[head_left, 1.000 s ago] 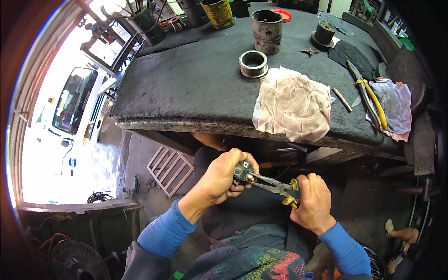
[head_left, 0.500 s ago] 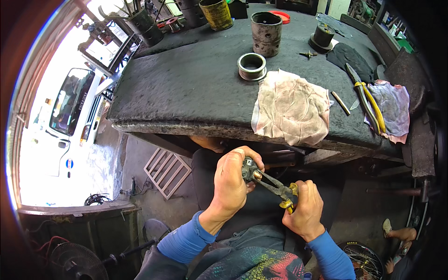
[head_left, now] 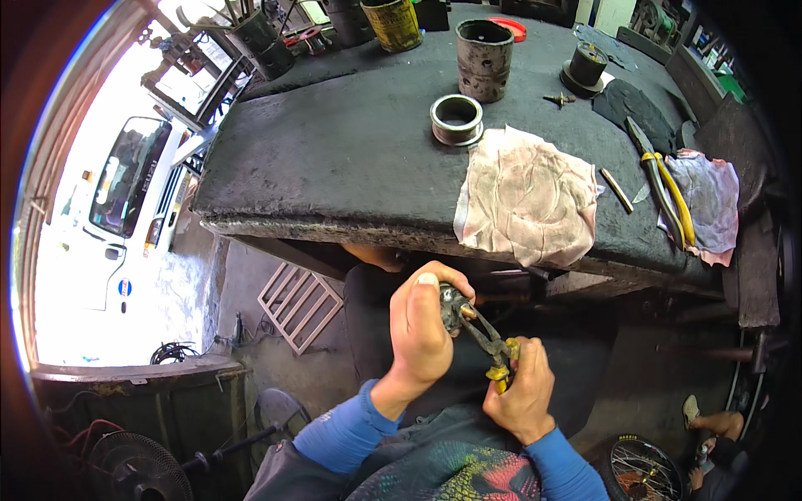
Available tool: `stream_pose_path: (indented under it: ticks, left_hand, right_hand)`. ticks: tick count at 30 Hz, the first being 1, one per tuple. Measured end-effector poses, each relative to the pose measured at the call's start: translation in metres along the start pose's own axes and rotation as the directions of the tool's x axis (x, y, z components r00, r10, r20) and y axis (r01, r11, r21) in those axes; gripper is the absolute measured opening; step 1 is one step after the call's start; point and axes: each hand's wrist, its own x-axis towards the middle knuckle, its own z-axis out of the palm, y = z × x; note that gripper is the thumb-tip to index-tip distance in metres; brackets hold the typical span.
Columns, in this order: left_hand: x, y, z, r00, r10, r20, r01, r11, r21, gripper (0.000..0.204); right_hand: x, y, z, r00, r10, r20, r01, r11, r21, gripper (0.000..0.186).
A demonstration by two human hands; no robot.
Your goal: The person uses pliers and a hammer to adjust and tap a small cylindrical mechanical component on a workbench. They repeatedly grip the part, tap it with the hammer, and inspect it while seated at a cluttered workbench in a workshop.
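Observation:
In front of my lap my left hand (head_left: 423,324) is closed round a small dark metal part (head_left: 453,302); my fingers cover much of it. A brass-coloured stub (head_left: 468,312) sticks out of its side toward the right. My right hand (head_left: 525,388) is wrapped round the yellow grips of a pair of long-nosed pliers (head_left: 484,338). Their dark jaws reach up and left to the stub; whether they clamp it I cannot tell. Beyond my hands a stained cloth (head_left: 528,196) lies at the bench's edge, with a metal ring (head_left: 456,122) behind it.
The dark workbench (head_left: 334,159) carries a grimy cylinder (head_left: 484,63), a thin rod (head_left: 616,190), larger yellow-handled pliers (head_left: 666,188) and a second rag (head_left: 706,196). Cans stand at the back. On the floor are a slatted frame (head_left: 301,307), a fan (head_left: 138,468) and a wheel (head_left: 643,472). Another person's leg (head_left: 723,424) shows lower right.
My right hand and the pliers have moved left and a little down, and the pliers now point more steeply upward. My left hand has shifted slightly right with the metal part, its grip kept.

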Motion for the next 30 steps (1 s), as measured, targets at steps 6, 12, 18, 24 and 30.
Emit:
stream_pose_path:
  ticks: [6, 12, 18, 24, 30]
  left_hand:
    - [0.008, 0.023, -0.023, 0.930, -0.251, 0.270, 0.228, 0.967, 0.113, 0.051]
    - [0.004, 0.037, -0.023, 0.874, -0.376, 0.307, 0.348, 0.926, 0.145, 0.053]
    - [0.013, 0.044, -0.027, 0.880, -0.375, 0.290, 0.422, 0.899, -0.117, 0.050]
    - [0.022, 0.058, -0.023, 0.949, -0.209, 0.236, 0.269, 0.928, -0.258, 0.038]
    - [0.021, 0.051, -0.028, 0.948, -0.059, 0.314, 0.164, 0.933, -0.321, 0.040]
  right_hand:
    - [0.016, 0.020, -0.028, 0.985, -0.171, 0.020, 0.172, 0.977, -0.123, 0.062]
    - [0.029, 0.036, -0.049, 0.954, -0.294, 0.060, 0.300, 0.937, -0.179, 0.062]
    - [0.041, 0.006, -0.067, 0.953, -0.302, 0.034, 0.304, 0.940, -0.156, 0.069]
    - [0.002, 0.027, -0.059, 0.966, -0.150, -0.211, 0.156, 0.988, 0.012, 0.053]
    - [0.034, 0.009, -0.103, 0.940, -0.081, -0.333, 0.038, 0.990, -0.133, 0.032]
